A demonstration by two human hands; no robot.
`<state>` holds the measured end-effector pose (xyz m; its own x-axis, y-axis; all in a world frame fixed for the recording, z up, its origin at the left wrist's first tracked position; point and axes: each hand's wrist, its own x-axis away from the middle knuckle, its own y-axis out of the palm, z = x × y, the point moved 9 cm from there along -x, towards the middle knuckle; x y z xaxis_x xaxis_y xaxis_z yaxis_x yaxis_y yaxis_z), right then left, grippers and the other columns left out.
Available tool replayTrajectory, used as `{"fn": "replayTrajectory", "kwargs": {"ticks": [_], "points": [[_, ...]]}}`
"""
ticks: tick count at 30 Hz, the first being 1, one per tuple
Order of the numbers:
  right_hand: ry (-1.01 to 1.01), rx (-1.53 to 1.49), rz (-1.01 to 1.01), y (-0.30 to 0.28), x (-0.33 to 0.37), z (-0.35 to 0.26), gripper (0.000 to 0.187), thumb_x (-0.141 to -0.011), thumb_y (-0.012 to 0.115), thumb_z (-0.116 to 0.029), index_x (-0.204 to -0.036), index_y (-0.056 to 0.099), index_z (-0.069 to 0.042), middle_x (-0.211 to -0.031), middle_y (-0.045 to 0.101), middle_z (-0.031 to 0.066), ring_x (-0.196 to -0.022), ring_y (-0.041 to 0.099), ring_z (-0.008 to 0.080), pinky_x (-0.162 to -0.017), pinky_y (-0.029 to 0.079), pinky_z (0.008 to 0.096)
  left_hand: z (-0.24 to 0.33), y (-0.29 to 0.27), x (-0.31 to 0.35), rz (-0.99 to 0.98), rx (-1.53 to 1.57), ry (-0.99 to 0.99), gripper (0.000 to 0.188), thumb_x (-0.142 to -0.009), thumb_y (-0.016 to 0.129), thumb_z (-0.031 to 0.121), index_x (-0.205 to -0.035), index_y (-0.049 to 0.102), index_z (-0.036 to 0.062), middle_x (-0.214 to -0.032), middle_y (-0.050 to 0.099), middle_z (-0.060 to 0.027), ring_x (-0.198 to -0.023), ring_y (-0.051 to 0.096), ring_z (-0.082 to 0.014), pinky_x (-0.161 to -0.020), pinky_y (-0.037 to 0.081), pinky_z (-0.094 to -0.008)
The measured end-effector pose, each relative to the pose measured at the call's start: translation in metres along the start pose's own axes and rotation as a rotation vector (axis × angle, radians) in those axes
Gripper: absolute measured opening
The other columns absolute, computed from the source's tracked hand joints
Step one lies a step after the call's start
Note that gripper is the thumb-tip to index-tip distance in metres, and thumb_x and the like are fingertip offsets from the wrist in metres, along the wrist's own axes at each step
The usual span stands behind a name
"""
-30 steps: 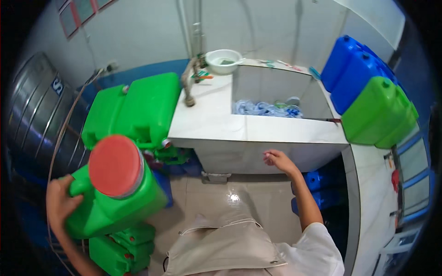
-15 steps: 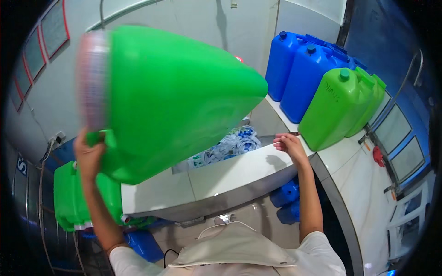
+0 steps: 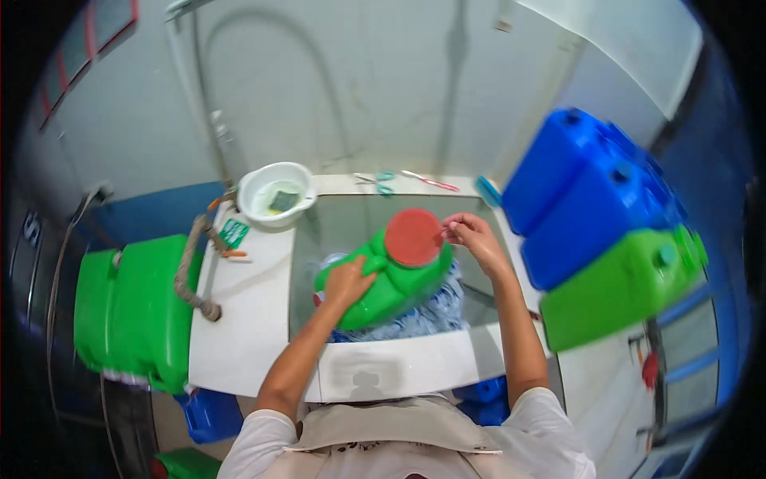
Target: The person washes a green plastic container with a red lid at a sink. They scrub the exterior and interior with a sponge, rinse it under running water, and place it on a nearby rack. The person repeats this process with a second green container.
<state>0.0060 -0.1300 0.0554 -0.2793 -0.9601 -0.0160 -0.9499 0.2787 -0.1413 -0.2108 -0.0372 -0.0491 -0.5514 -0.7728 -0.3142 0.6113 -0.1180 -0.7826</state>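
Note:
A green plastic jug (image 3: 399, 291) with a wide red screw cap (image 3: 414, 238) is tilted over a tiled basin (image 3: 335, 215). My left hand (image 3: 349, 283) is closed around its handle. Beside the cap's right edge is my right hand (image 3: 472, 237), fingers stretched toward it and apart; whether they touch the cap is hard to see. Below the jug, a heap of whitish and blue pieces (image 3: 427, 315) fills the basin's front part, too jumbled to name.
A white bowl (image 3: 254, 209) with a sponge, a pair of scissors (image 3: 384, 184), a toothbrush (image 3: 431, 180) and a blue brush (image 3: 487, 191) line the back ledge. A hose (image 3: 188, 271) bends at left near green containers (image 3: 152, 311). Blue jugs (image 3: 558, 215) and a green jug (image 3: 618, 291) stand right.
The jug has come down from high at the left into the basin area, turning so its red cap faces up. My right hand has moved up and left to the cap.

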Motion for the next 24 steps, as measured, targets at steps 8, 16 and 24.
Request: {"fn": "replayTrajectory", "kwargs": {"ticks": [8,16,24], "points": [[-0.423,0.408,-0.571,0.280,-0.161,-0.013,0.022,-0.079,0.060,-0.019,-0.092,0.065,-0.002,-0.090,0.064,0.0141,-0.085,0.063,0.0219,-0.075,0.048,0.0326,-0.042,-0.005,0.011,0.007,-0.030,-0.106,0.044,-0.076,0.063,0.043,-0.095,0.057,0.0035,-0.068,0.061,-0.0207,-0.065,0.061,-0.0371,-0.056,0.047,-0.0465],[-0.081,1.038,-0.530,0.370,-0.265,0.073,0.073,-0.069,0.065,-0.027,-0.132,0.034,-0.011,-0.126,0.043,0.0241,-0.116,0.045,0.0395,-0.096,0.039,0.0456,-0.032,-0.007,0.007,0.042,-0.020,-0.010,0.041,-0.078,0.063,0.038,-0.090,0.052,0.0008,-0.063,0.059,-0.0195,-0.059,0.060,-0.0355,-0.053,0.048,-0.0439],[-0.552,0.615,-0.432,0.259,-0.200,-0.037,0.045,-0.068,0.066,-0.025,-0.103,0.051,-0.002,-0.095,0.051,0.0216,-0.086,0.055,0.0344,-0.076,0.045,0.0403,-0.026,-0.003,-0.011,0.000,-0.036,-0.061,0.036,-0.080,0.061,0.037,-0.083,0.052,0.0019,-0.058,0.059,-0.0181,-0.057,0.060,-0.0355,-0.050,0.047,-0.0457]]}}
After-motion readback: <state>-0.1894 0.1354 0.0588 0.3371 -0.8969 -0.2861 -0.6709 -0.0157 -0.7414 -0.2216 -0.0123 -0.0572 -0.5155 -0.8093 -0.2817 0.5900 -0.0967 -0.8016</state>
